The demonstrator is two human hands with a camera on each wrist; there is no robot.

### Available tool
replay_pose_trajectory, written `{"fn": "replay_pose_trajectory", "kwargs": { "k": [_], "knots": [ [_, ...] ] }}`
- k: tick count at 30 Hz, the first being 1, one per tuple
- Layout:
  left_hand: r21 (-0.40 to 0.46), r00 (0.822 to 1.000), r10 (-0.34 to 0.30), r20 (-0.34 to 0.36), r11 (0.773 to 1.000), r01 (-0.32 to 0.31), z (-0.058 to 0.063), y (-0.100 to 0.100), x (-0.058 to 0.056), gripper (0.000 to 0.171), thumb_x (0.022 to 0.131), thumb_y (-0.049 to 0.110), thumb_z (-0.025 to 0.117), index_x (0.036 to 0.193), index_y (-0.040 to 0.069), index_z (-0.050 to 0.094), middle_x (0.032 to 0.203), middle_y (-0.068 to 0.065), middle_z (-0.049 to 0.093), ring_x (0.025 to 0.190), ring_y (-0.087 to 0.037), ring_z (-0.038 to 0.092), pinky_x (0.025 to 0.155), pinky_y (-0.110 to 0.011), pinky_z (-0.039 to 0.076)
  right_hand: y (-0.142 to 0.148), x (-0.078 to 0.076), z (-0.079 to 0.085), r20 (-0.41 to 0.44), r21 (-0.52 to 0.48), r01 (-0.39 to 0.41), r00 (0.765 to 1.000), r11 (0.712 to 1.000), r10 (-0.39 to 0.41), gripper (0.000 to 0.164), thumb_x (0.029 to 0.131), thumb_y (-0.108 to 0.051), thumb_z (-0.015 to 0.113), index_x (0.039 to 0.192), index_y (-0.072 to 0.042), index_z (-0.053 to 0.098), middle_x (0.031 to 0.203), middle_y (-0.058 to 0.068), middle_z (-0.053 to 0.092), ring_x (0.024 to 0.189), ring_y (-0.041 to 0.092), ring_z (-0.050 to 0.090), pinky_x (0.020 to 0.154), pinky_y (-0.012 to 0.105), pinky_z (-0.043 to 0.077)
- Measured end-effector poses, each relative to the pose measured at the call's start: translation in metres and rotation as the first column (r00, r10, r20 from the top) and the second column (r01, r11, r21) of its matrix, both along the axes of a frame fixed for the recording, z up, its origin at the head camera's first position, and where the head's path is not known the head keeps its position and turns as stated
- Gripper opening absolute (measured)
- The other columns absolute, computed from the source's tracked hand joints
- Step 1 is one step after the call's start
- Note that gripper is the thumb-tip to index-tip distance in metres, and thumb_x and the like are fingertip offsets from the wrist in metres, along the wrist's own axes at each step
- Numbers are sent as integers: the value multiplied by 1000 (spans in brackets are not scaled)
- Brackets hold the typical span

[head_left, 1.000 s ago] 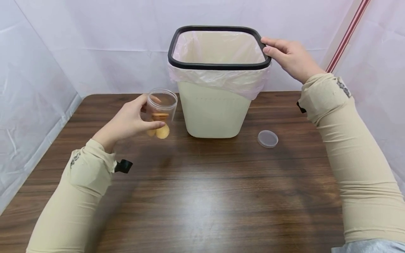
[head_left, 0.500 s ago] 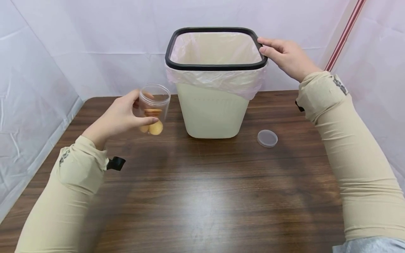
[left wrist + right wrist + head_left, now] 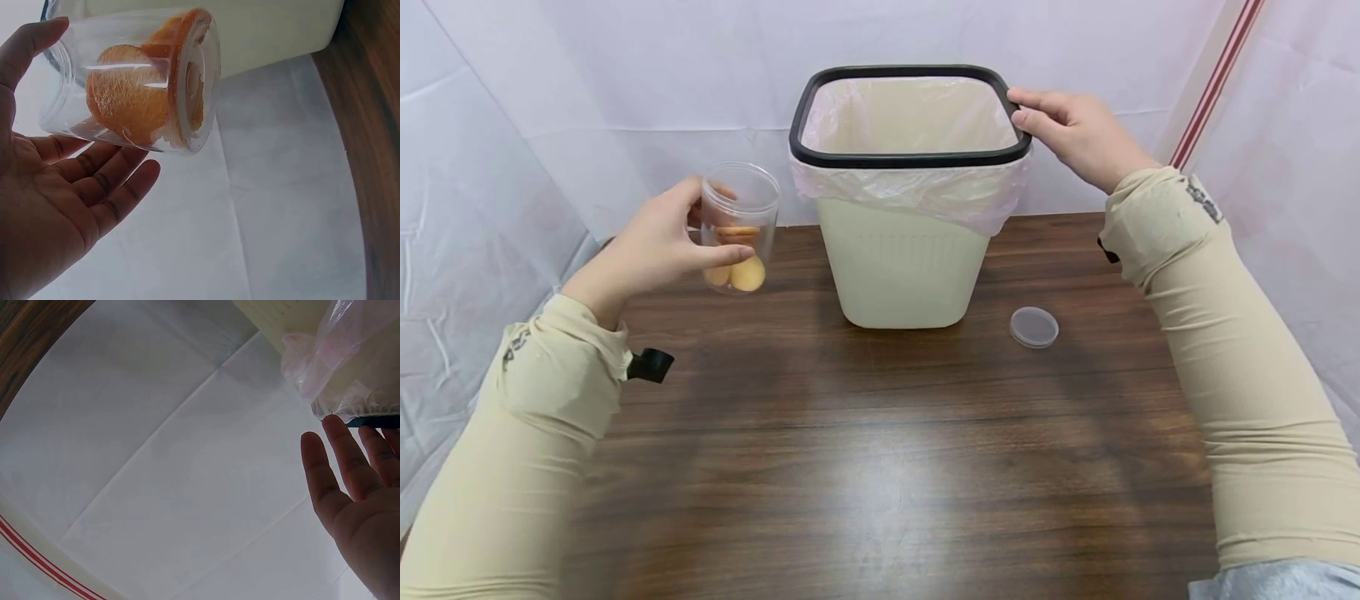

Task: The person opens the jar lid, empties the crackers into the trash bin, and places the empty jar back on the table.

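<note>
1. While the left hand (image 3: 662, 237) grips a clear jar (image 3: 760, 218) by its side, the thumb lies across the front and the other fingers reach round behind.
2. The jar is held off the table (image 3: 880, 450), roughly upright with its uncovered mouth facing up, to the left of the bin (image 3: 904, 279) and apart from it.
3. Inside, round orange-yellow biscuits (image 3: 747, 273) gather at the bottom, some lying flat and some leaning against the wall; their exact number is hard to tell.
4. The right hand (image 3: 1086, 137) touches the black rim (image 3: 912, 159) at the bin's right side, its fingers mostly straight and wrapped round nothing.
5. A thin pinkish liner (image 3: 910, 190) hangs over the outside of the cream bin, just below that rim.
6. On the table, near the bin's lower right, lies a clear round lid (image 3: 1033, 327).
7. Beige sleeves (image 3: 1262, 375) cover both forearms, and white sheeting (image 3: 677, 67) rises behind the table.
</note>
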State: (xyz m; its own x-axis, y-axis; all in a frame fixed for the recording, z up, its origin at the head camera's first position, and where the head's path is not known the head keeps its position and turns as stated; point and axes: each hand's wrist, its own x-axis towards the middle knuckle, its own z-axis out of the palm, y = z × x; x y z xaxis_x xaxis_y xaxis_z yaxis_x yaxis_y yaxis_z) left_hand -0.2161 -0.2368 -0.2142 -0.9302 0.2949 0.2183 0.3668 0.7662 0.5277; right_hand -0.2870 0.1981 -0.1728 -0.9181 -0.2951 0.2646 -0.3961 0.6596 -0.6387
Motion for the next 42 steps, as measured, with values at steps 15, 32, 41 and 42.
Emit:
{"fn": "replay_pose_trajectory", "kwargs": {
  "k": [15, 32, 41, 42],
  "knots": [
    [-51, 998, 24, -65, 998, -27, 35, 6, -17, 46, 80, 34, 76, 104, 6, 49, 106, -10, 58, 98, -20, 52, 78, -27, 35, -3, -2, -1, 7, 6, 16, 1000, 1000, -16, 52, 100, -41, 43, 147, -18, 41, 153, 6, 37, 139, 17, 36, 116, 39, 27],
    [-159, 999, 37, -37, 986, -42, 53, 12, -38, 58, 84, 40, 69, 116, -2, 45, 119, -22, 57, 106, -33, 51, 81, -40, 37, -7, -3, -4, -1, 11, 7, 1000, 1000, -7, 53, 100, -40, 44, 147, -15, 41, 154, 5, 36, 143, 21, 31, 118, 43, 23],
    [-206, 997, 55, -45, 976, -63, 60, 14, -44, 67, 85, 38, 68, 126, -6, 39, 123, -26, 52, 111, -41, 50, 87, -52, 39, -9, -5, -5, 3, 5, -6, 1000, 1000, 6, 54, 100, -40, 45, 146, -14, 41, 154, 5, 36, 144, 21, 31, 118, 43, 24],
    [-215, 997, 54, -51, 975, -64, 61, 14, -44, 68, 85, 37, 68, 127, -6, 38, 124, -27, 52, 110, -41, 50, 87, -52, 39, -9, -5, -5, 4, 5, -8, 1000, 1000, 8, 54, 100, -40, 45, 146, -14, 41, 154, 5, 36, 144, 21, 31, 118, 43, 24]
  ]
}}
